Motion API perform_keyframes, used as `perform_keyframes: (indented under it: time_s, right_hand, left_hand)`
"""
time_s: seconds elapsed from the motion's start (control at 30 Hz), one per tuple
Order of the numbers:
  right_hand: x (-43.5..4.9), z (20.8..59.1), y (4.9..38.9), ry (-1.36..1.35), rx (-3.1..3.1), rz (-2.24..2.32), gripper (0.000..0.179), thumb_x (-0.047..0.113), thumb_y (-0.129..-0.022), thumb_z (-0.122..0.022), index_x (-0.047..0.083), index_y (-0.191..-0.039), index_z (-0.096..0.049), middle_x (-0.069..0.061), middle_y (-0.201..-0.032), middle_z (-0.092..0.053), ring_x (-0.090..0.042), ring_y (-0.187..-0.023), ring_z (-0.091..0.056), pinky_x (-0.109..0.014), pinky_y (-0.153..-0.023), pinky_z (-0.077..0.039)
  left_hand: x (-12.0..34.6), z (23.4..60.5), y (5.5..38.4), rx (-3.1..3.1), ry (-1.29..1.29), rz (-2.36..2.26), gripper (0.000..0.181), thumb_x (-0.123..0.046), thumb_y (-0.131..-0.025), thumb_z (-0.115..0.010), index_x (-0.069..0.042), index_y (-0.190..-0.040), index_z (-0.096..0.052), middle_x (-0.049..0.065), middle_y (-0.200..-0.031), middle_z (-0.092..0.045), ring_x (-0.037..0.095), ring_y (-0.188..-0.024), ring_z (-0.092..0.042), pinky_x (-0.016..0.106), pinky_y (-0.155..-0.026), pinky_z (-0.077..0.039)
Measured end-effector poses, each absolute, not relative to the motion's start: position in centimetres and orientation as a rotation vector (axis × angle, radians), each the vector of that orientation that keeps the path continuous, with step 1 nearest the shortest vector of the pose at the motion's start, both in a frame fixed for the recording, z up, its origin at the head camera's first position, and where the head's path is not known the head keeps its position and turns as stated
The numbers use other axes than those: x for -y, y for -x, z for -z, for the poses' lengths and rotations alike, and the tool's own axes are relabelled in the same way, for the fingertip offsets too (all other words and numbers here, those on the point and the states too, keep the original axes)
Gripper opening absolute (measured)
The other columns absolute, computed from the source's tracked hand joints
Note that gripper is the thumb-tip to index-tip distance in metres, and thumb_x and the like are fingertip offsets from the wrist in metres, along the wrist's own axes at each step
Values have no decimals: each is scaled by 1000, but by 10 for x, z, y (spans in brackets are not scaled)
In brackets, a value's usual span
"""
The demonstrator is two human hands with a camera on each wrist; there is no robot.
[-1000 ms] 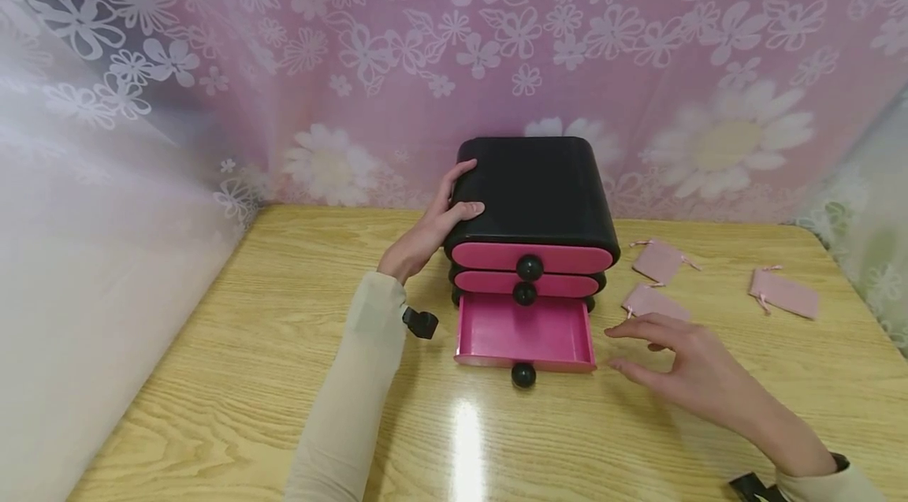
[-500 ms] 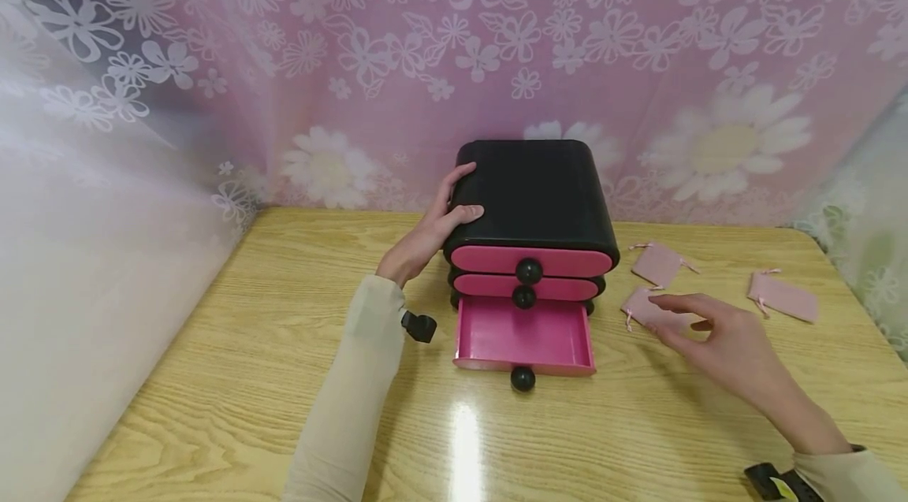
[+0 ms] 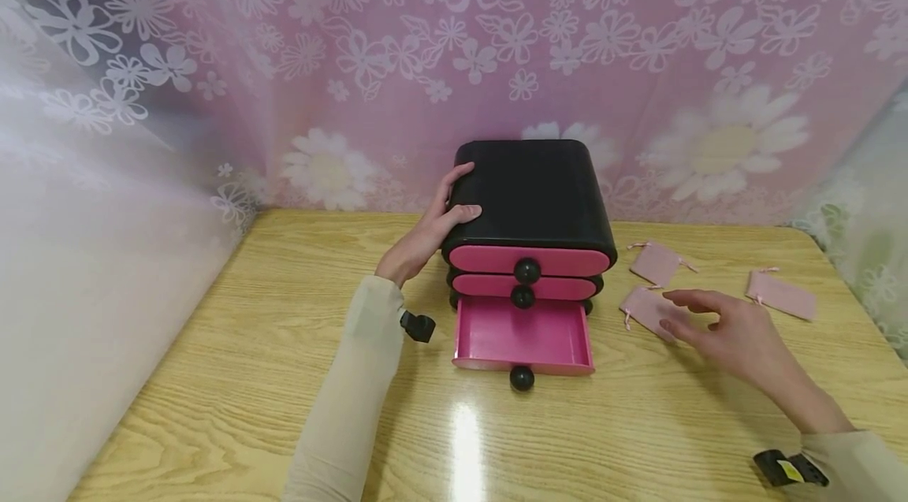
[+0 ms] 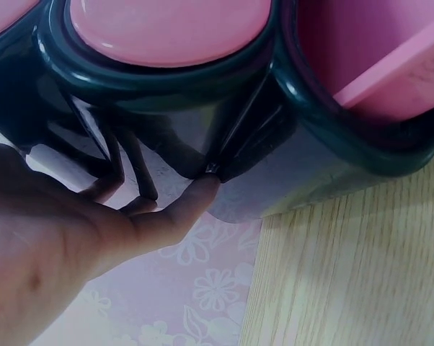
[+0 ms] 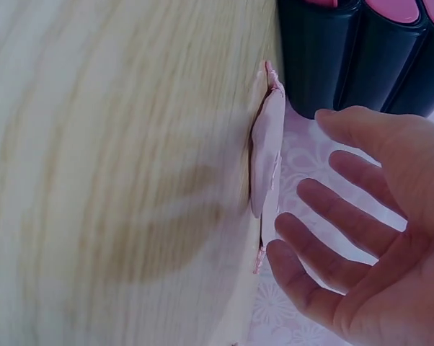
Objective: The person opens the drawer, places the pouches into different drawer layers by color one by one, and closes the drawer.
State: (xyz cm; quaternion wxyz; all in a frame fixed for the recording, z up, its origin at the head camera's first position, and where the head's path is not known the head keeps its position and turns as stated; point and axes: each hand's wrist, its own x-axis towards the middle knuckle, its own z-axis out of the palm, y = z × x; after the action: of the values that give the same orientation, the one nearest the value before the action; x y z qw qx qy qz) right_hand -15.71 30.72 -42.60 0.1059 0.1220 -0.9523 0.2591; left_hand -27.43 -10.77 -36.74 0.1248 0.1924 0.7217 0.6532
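My left hand rests against the left side and top edge of a black drawer box with pink fronts. In the left wrist view its extended fingers touch the glossy black side. The bottom drawer is pulled out, and nothing lies in it. Over the table to the right, my right hand hovers with fingers spread and holds nothing. Closest to it is a pink drawstring pouch, partly behind the fingertips; the right wrist view shows this pouch edge-on, apart from the hand.
Two more pink pouches lie on the wooden table: one behind the nearest pouch, another further right. Round black knobs stick out from the drawers. A pink flowered curtain hangs behind the table.
My right hand has moved right, away from the open drawer and to the nearest pouch. My left hand has stayed on the drawer box.
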Motion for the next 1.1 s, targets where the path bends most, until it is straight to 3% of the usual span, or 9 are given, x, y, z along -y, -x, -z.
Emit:
perform_keyframes:
  time_s: [0.3,0.57,1.1]
  right_hand:
    - [-308,430,162,-408,2854,-708,37,27,-84,-84,8,-115,-77,-19,-100,-78,-38,-83,-74,-22,-57,-48]
    - [-307,433,165,-378,2983,-702,36,27,-84,-84,9,-114,-77,-10,-95,-77,-27,-82,-72,-26,-65,-50]
    - [-300,433,162,-400,3054,-625,21,23,-87,-80,13,-104,-79,4,-84,-72,-6,-72,-62,-25,-62,-48]
  left_hand:
    - [109,366,273,-2101,-548,-1908,67,-38,-96,-56,-55,-153,-25,-7,-169,-13,24,-152,-33,52,-121,-33]
    - [108,366,273,-2095,-557,-1917,67,-38,-96,-57,-54,-153,-26,-6,-169,-16,24,-150,-37,51,-120,-35]
    - [109,367,272,-2091,-562,-1917,68,-36,-97,-56,-53,-154,-25,-5,-169,-16,25,-150,-36,52,-121,-34]
